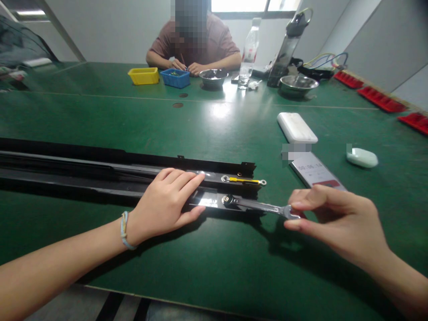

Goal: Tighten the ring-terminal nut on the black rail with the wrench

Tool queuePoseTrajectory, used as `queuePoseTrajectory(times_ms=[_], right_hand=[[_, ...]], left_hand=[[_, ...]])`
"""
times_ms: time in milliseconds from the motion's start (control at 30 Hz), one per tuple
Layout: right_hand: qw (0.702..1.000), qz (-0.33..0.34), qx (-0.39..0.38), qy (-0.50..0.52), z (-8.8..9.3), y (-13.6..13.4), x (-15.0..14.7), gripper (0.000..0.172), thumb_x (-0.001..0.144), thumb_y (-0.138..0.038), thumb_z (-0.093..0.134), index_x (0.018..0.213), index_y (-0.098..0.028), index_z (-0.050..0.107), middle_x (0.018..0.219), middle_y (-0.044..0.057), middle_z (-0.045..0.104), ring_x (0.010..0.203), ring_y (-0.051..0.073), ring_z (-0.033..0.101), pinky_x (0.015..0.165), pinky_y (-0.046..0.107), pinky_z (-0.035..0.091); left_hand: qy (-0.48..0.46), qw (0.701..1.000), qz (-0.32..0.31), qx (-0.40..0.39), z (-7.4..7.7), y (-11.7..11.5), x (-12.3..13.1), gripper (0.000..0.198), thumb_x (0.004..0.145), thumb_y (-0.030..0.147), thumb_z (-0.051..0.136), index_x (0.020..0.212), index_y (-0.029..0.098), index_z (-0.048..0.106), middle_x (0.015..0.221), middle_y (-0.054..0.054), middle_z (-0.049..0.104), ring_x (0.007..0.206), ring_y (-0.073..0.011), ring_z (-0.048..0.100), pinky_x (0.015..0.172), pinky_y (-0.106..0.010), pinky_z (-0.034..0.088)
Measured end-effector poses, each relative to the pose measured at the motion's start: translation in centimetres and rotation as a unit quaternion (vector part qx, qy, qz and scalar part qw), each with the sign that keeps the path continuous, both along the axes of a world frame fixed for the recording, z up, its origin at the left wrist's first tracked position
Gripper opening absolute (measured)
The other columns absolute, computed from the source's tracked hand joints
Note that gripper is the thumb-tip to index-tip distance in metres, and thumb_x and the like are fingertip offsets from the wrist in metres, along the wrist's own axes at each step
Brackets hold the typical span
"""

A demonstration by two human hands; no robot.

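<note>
A long black metal rail (100, 189) lies on the green table. My left hand (167, 200) is laid across it near its right end, fingers over the top and thumb on the near side. My right hand (344, 225) pinches one end of a silver combination wrench (257, 205) between thumb and fingers. The wrench's other end sits at a bolt (226, 199) on the rail's end. Just behind, a thin yellow piece with ring ends (247, 180) lies along the far part of the rail.
Right of the rail lie a phone (316, 168), a white power bank (297, 128) and a small pale case (362, 157). Across the table sits a person (194, 44) behind a yellow bin (143, 76), a blue bin (175, 79), metal bowls (298, 85) and bottles (249, 53).
</note>
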State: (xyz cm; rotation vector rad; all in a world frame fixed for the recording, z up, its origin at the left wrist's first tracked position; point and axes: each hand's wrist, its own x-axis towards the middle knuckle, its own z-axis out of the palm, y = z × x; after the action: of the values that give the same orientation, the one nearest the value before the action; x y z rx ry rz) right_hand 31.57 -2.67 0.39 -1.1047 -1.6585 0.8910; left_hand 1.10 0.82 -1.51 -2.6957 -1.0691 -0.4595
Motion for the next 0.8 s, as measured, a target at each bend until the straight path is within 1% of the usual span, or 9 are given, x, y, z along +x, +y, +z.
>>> queuePoseTrajectory(times_ms=[133,233,400,467,600,700,800], right_hand=[[0.999,-0.048,0.001,-0.01,-0.1,0.5,0.2,0.019,0.055,-0.022,0.085,0.064,-0.024,0.069,0.063,-0.001,0.07,0.054,0.016,0.065,0.051,0.025,0.057],[0.998,-0.065,-0.014,0.001,-0.2,1.0,0.5,0.02,0.053,-0.024,0.086,0.063,-0.023,0.07,0.064,0.0,0.071,0.056,0.016,0.067,0.055,0.027,0.059],[0.997,-0.065,-0.041,0.021,-0.2,1.3,0.6,0.019,0.054,-0.022,0.086,0.067,-0.023,0.072,0.069,0.001,0.071,0.064,0.015,0.068,0.061,0.025,0.06],[0.996,-0.067,-0.049,0.023,-0.1,1.4,0.5,0.02,0.053,-0.023,0.086,0.067,-0.022,0.072,0.069,0.001,0.071,0.064,0.015,0.068,0.06,0.026,0.059],[0.995,-0.082,-0.057,0.021,0.1,1.4,0.3,0.024,0.048,-0.027,0.088,0.062,-0.022,0.07,0.065,0.001,0.069,0.06,0.016,0.066,0.054,0.026,0.057],[0.996,-0.079,-0.04,0.023,0.1,1.1,0.1,0.022,0.05,-0.023,0.087,0.062,-0.022,0.069,0.063,0.0,0.067,0.059,0.015,0.064,0.053,0.025,0.056],[0.998,-0.048,-0.02,0.029,0.0,0.7,0.2,0.02,0.054,-0.018,0.085,0.065,-0.023,0.069,0.065,-0.001,0.067,0.059,0.014,0.065,0.054,0.023,0.057]], left_hand=[[0.0,1.0,0.002,-0.004,-0.1,-0.3,0.0,0.052,0.088,0.044,0.048,0.124,0.007,0.054,0.114,-0.016,0.064,0.098,-0.028,0.057,0.087,-0.044,0.044],[0.0,1.0,0.003,-0.003,0.0,-0.7,-0.1,0.052,0.089,0.044,0.046,0.124,0.007,0.054,0.115,-0.016,0.064,0.098,-0.0277,0.057,0.087,-0.044,0.044],[0.002,1.0,0.0,0.0,0.4,-1.0,-0.3,0.053,0.089,0.045,0.047,0.123,0.006,0.055,0.114,-0.016,0.064,0.098,-0.0281,0.057,0.087,-0.044,0.044],[0.002,1.0,-0.001,0.001,0.5,-1.0,-0.3,0.053,0.088,0.045,0.047,0.122,0.005,0.055,0.114,-0.016,0.064,0.099,-0.0283,0.057,0.087,-0.044,0.044],[0.001,1.0,0.0,0.002,0.6,-1.0,-0.3,0.053,0.088,0.045,0.047,0.122,0.005,0.055,0.114,-0.016,0.064,0.098,-0.0284,0.057,0.088,-0.044,0.043],[0.002,1.0,0.0,0.0,0.5,-0.9,-0.3,0.052,0.089,0.045,0.047,0.123,0.006,0.055,0.114,-0.015,0.064,0.098,-0.028,0.057,0.088,-0.043,0.043],[0.003,1.0,0.001,0.002,0.2,-0.7,-0.1,0.052,0.089,0.045,0.047,0.123,0.007,0.055,0.114,-0.015,0.064,0.098,-0.0277,0.057,0.088,-0.043,0.043]])
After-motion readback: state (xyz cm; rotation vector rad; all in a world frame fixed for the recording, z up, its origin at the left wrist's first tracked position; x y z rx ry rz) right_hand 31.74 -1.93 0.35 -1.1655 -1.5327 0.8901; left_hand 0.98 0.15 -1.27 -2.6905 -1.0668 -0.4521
